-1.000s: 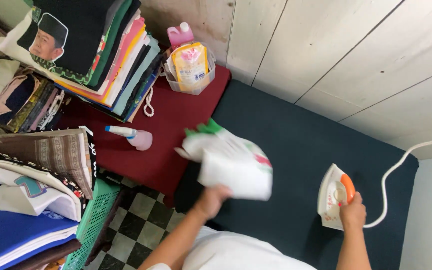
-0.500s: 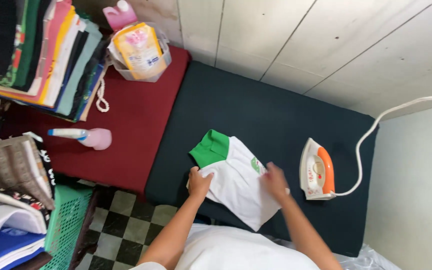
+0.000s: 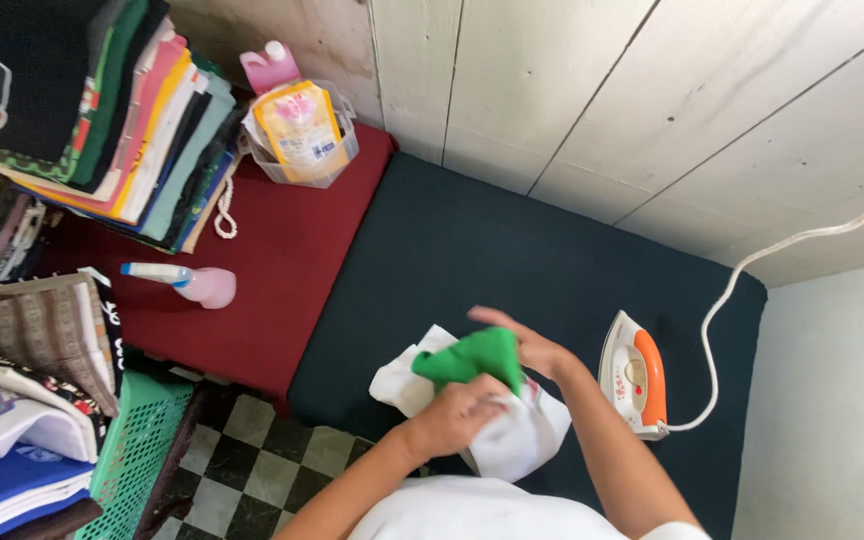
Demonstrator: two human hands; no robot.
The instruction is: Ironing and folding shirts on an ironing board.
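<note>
Head view, looking down. Lower centre of frame: white garment w/ green trim (image 3: 472, 400) lies bunched on the dark green pad (image 3: 512, 250), near the pad's lower edge.

Left hand (image 3: 457, 415): closed on the garment, fingers curled into the cloth just below the green part; forearm comes up from bottom centre.

Right hand (image 3: 527, 345): on the far side of the green part, touching it. Fingers look extended, partly hidden by cloth; cannot tell whether it grips or only rests against the fabric.

Garment condition: crumpled, not flat. Green section raised between the two hands, white part spread below and to the left, one corner pointing lower right.

Right of the hands, centre right of frame: white and orange iron (image 3: 637, 375) on the pad, apart from the garment and from both hands. White cord (image 3: 752, 270) runs from it up to the upper right edge.

Left of the pad: dark red mat (image 3: 292, 260). On it, a pink spray bottle (image 3: 182, 283) lying on its side, centre left; a clear tub w/ yellow refill pouch (image 3: 300, 130) at upper left centre, against the white plank wall (image 3: 602, 90).

Upper left: tall stack of folded clothes (image 3: 142, 130). Lower left: second folded pile (image 3: 22, 380) beside a green plastic basket (image 3: 137, 460). Checkered floor (image 3: 252, 460) shows bottom left centre.
</note>
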